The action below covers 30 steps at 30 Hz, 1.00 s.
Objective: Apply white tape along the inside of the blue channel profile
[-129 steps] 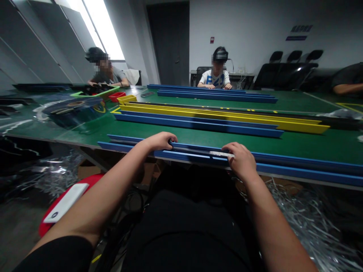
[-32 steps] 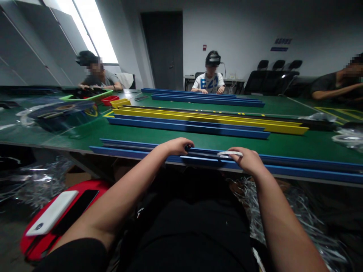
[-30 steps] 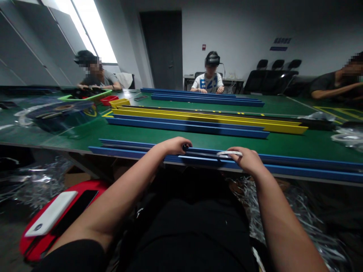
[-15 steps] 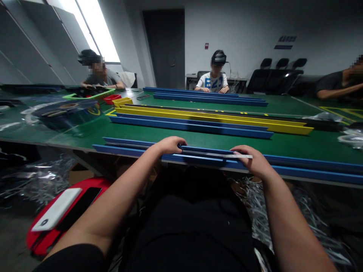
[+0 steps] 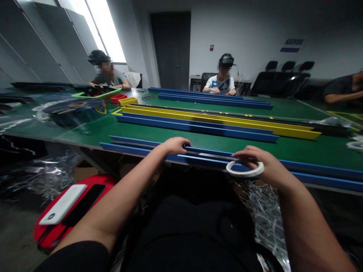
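Note:
A long blue channel-shaped strip point(image 5: 198, 161) lies along the near edge of the table. My left hand point(image 5: 176, 146) is closed over it, with the fingertips down in its groove. My right hand point(image 5: 263, 163) grips a white roll of tape point(image 5: 244, 174), its ring tilted above the strip's near side. Between the hands, a short pale patch point(image 5: 208, 154) shows in the groove, perhaps tape. My fingers partly hide the groove.
Beyond lie more blue strips point(image 5: 195, 128) and yellow strips point(image 5: 227, 121) on the green table point(image 5: 93, 132). A large film-wrapped roll point(image 5: 75, 112) sits left. Below left, two phones rest on a red stool point(image 5: 104, 185). Co-workers sit around the table.
The tape roll has turned from edge-on to showing its open ring, and my right hand has moved slightly right and down. The left hand keeps its place on the strip.

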{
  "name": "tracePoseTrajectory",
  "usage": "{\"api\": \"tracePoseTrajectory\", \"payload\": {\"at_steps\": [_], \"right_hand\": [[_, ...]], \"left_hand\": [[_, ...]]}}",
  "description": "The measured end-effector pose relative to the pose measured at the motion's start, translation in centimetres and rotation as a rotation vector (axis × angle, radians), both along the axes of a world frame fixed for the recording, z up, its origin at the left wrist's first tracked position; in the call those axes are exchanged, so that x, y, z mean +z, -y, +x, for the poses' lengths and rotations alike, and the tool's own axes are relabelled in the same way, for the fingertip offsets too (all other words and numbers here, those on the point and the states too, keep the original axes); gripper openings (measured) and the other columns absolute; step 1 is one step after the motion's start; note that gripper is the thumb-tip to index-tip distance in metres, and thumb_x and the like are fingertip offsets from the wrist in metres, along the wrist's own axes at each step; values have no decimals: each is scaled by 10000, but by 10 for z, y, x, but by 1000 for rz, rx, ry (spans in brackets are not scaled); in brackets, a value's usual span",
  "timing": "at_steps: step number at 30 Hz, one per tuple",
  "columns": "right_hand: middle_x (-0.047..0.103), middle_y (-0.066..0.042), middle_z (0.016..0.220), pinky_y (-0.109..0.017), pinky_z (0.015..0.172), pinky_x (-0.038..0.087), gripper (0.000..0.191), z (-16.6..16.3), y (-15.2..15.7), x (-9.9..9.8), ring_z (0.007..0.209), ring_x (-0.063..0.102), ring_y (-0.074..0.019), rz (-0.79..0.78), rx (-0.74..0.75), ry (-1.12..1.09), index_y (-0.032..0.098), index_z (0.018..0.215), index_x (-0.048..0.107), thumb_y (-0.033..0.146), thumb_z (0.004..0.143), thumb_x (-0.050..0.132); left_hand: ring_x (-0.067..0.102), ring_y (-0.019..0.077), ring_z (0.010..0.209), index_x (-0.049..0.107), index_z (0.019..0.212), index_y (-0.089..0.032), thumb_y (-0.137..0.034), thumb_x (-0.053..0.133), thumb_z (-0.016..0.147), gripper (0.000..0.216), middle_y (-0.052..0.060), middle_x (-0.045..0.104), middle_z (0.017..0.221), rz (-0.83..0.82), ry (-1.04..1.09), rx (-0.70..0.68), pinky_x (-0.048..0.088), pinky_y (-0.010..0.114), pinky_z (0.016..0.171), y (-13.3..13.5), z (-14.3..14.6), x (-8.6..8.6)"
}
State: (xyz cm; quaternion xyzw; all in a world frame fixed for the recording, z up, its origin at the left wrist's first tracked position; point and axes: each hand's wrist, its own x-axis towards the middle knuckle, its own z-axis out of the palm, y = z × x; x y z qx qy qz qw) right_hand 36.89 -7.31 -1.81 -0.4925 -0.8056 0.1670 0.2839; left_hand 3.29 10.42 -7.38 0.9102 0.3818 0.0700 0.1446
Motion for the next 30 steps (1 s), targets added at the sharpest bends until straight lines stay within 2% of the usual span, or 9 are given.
{"api": "tracePoseTrajectory", "payload": {"at_steps": [6, 10, 13, 16, 21, 24, 30], "right_hand": [[651, -75, 973, -343, 776, 497, 273, 6, -2, -7, 890, 628, -216, -19, -32, -3, 263, 1120, 711, 368, 932, 543], [657, -75, 972, -345, 791, 487, 261, 17, -12, -23, 895, 626, -221, -74, -103, 30, 240, 1059, 738, 373, 901, 577], [649, -68, 950, -340, 797, 482, 282, 26, -19, -34, 890, 624, -222, -107, -115, 63, 250, 1084, 745, 366, 875, 596], [639, -64, 971, -327, 805, 484, 314, 33, -26, -37, 893, 624, -214, -149, -78, 93, 270, 1130, 738, 369, 875, 583], [637, -71, 1052, -325, 856, 475, 319, 36, -39, -31, 956, 613, -214, -196, -4, 215, 288, 1135, 739, 323, 909, 517], [629, -68, 1040, -318, 836, 474, 338, 38, -45, -31, 925, 609, -206, -203, 27, 280, 308, 1180, 720, 317, 922, 503], [585, -56, 1013, -305, 817, 452, 463, 42, -47, -41, 907, 581, -196, -137, 41, 416, 374, 1277, 658, 186, 867, 556]], "left_hand": [[642, 181, 917, 683, 1136, -275, -308, 606, 723, 422, 1, 722, 1097, 16, -7, -10, 440, 234, 718, 0, 0, 0], [640, 184, 903, 683, 1146, -274, -322, 611, 730, 425, 9, 724, 1097, 28, -43, 15, 432, 241, 703, 1, 1, 1], [640, 188, 896, 682, 1153, -280, -338, 610, 738, 425, 10, 725, 1083, 42, -72, 26, 429, 244, 692, 2, 2, 2], [640, 189, 894, 681, 1149, -290, -350, 606, 740, 420, 4, 725, 1073, 50, -81, 23, 429, 247, 690, 2, 2, 2], [646, 194, 904, 677, 1168, -299, -365, 596, 749, 431, 2, 725, 1091, 61, -105, 26, 434, 247, 692, 2, 3, 2], [650, 201, 925, 675, 1184, -293, -374, 598, 756, 442, 11, 725, 1104, 58, -124, 32, 442, 246, 707, 3, 4, 3], [645, 193, 926, 669, 1189, -261, -357, 585, 771, 437, 30, 720, 1104, 28, -106, -35, 439, 244, 718, 1, 6, 5]]}}
